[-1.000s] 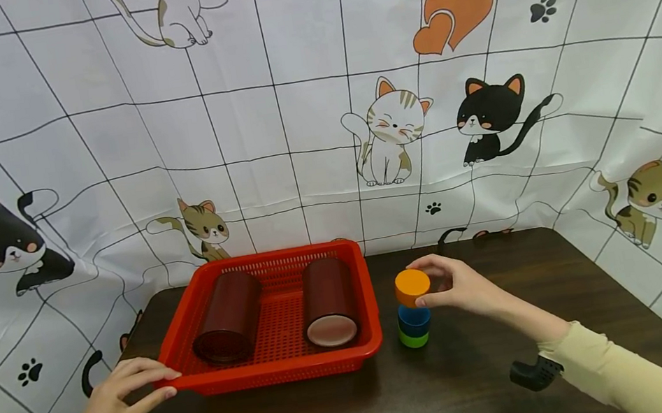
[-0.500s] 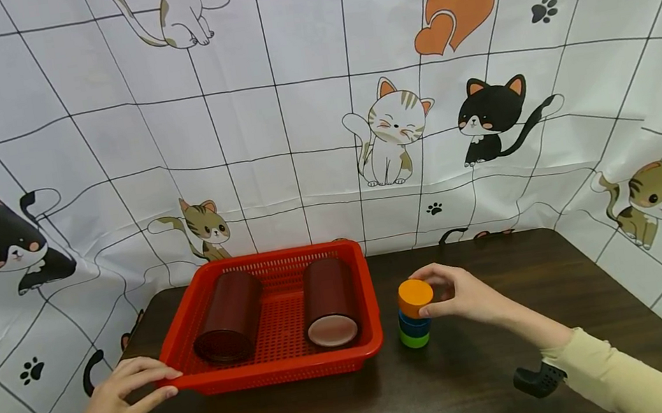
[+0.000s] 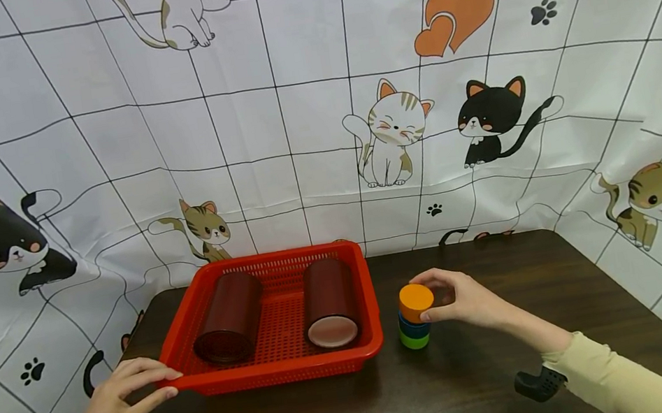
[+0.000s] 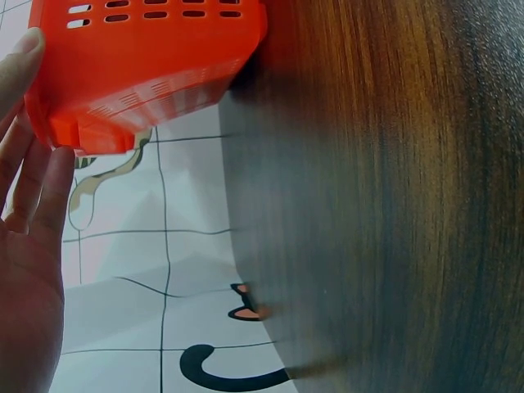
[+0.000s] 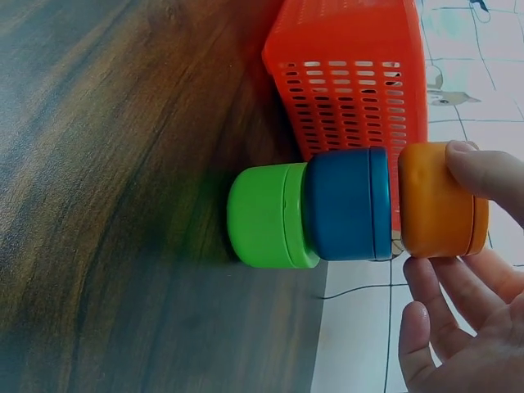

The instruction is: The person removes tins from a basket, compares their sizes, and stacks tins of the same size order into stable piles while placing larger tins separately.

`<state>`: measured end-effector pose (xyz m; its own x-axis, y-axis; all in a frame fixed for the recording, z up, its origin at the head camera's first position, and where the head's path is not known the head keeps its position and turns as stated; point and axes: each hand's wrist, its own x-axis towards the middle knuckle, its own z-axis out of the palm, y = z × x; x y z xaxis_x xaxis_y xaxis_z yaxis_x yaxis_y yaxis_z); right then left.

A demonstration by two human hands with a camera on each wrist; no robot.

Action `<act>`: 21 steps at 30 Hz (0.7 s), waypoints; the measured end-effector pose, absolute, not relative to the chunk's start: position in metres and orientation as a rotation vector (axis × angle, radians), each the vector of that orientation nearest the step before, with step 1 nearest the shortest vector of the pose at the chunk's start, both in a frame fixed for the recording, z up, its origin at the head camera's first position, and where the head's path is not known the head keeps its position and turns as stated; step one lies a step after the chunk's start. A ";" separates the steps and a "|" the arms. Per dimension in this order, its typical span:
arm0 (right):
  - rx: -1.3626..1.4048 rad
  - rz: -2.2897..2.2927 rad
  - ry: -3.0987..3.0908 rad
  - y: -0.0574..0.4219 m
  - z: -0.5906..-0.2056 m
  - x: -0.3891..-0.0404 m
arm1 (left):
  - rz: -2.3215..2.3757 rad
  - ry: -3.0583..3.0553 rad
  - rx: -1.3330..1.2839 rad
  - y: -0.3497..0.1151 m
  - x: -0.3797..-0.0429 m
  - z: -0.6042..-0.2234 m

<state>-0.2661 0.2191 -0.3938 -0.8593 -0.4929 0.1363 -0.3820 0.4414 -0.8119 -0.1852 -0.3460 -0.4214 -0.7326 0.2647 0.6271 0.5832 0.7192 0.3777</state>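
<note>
In the head view my right hand (image 3: 467, 299) pinches a small orange cup (image 3: 416, 302) between thumb and fingers. Under it stands a stack: a blue cup (image 5: 348, 205) on a green cup (image 5: 266, 217). The right wrist view shows a narrow gap between the orange cup and the blue one. My left hand (image 3: 118, 399) holds the near left corner of a red plastic basket (image 3: 265, 369), thumb and fingers on its rim. Two dark brown cylinders lie inside: the left one (image 3: 228, 316), and the right one (image 3: 328, 291) with a pale end facing me.
The dark wooden table (image 3: 397, 409) carries everything. A white curtain (image 3: 306, 118) with grid lines and cartoon cats hangs behind it and at the sides. The basket's right wall stands close to the cup stack.
My right hand has lowered the orange cup toward the blue cup, most of it in the first half second. The left hand and basket stay in place.
</note>
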 end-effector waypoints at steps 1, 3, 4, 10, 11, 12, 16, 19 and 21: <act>-0.782 -1.397 2.562 0.219 -0.394 -0.266 | -0.775 -2.379 -0.641 -0.346 -0.185 -0.421; -0.784 -1.398 2.567 0.219 -0.395 -0.267 | -0.777 -2.382 -0.638 -0.346 -0.185 -0.421; -0.785 -1.397 2.569 0.219 -0.396 -0.267 | -0.776 -2.381 -0.636 -0.346 -0.185 -0.421; -0.799 -1.379 2.592 0.220 -0.399 -0.267 | -0.758 -2.383 -0.632 -0.347 -0.186 -0.422; -0.805 -1.376 2.596 0.220 -0.399 -0.267 | -0.753 -2.384 -0.630 -0.347 -0.186 -0.422; -0.810 -1.375 2.599 0.220 -0.399 -0.268 | -0.750 -2.385 -0.629 -0.347 -0.186 -0.423; -0.827 -1.374 2.598 0.220 -0.400 -0.268 | -0.741 -2.387 -0.623 -0.347 -0.186 -0.423; -0.836 -1.364 2.601 0.220 -0.399 -0.268 | -0.742 -2.392 -0.616 -0.348 -0.186 -0.423; -0.837 -1.357 2.602 0.220 -0.399 -0.267 | -0.740 -2.396 -0.612 -0.348 -0.186 -0.423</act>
